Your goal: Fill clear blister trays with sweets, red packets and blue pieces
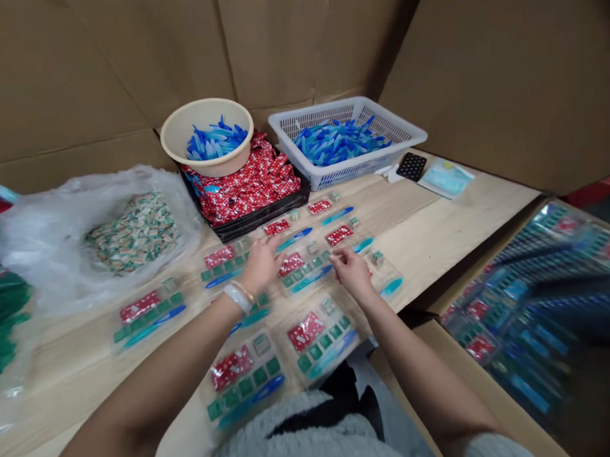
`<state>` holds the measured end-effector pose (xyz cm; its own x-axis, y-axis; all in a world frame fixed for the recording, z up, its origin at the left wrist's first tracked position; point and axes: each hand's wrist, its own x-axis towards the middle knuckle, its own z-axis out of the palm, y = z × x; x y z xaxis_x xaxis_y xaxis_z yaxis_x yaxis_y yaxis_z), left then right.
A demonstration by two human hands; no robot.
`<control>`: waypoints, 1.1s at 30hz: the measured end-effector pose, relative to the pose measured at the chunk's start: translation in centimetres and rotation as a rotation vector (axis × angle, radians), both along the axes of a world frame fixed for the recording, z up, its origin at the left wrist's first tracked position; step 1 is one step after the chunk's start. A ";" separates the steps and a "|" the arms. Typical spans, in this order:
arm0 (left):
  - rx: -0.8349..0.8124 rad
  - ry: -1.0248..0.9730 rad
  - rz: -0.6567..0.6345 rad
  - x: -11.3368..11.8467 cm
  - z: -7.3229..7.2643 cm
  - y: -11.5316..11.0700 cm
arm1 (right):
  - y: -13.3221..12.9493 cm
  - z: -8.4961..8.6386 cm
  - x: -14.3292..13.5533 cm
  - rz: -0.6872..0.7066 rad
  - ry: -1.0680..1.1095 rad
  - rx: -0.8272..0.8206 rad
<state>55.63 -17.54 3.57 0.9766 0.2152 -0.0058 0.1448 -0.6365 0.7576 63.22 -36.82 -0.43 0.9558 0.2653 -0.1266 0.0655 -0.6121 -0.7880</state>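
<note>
Several clear plastic blister trays lie in rows on the wooden table, each with a red printed packet, small green squares and a blue pointed pen-like piece. My left hand (pixel 260 267) is over the middle trays, fingers stretched forward and a little apart, beside the red packet (pixel 291 263) of a middle tray (pixel 309 268). At that tray's right end, my right hand (pixel 351 272) has its thumb and fingertips pinched together; what they hold, if anything, is too small to make out. Two filled trays lie nearest me, a front left tray (pixel 244 376) and a front right tray (pixel 319 338).
A cream bowl (pixel 170 136) of blue pieces rests on a black tray (pixel 265 223) of red packets. Behind stands a white basket (pixel 409 133) of blue pieces. At left lies a plastic bag (pixel 45 224) of small pale-green pieces. A cardboard box (pixel 439 357) with filled packs is at right.
</note>
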 end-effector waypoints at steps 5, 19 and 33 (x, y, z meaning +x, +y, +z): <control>0.478 0.007 -0.405 -3.3 -3.4 -1.9 | 1.3 0.1 -0.8 0.116 -0.323 -0.613; 0.579 0.209 0.102 -24.2 -2.1 3.3 | -4.5 -3.1 -9.3 0.887 -0.937 -0.345; -0.193 0.069 1.154 -24.2 -5.1 16.9 | 25.5 2.4 -18.6 1.104 -0.664 -0.492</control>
<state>31.46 -0.62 -1.53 0.1987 0.9633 -0.1804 0.6057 0.0240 0.7953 44.59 -11.34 1.92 0.1984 0.9795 -0.0342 0.9698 -0.2013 -0.1379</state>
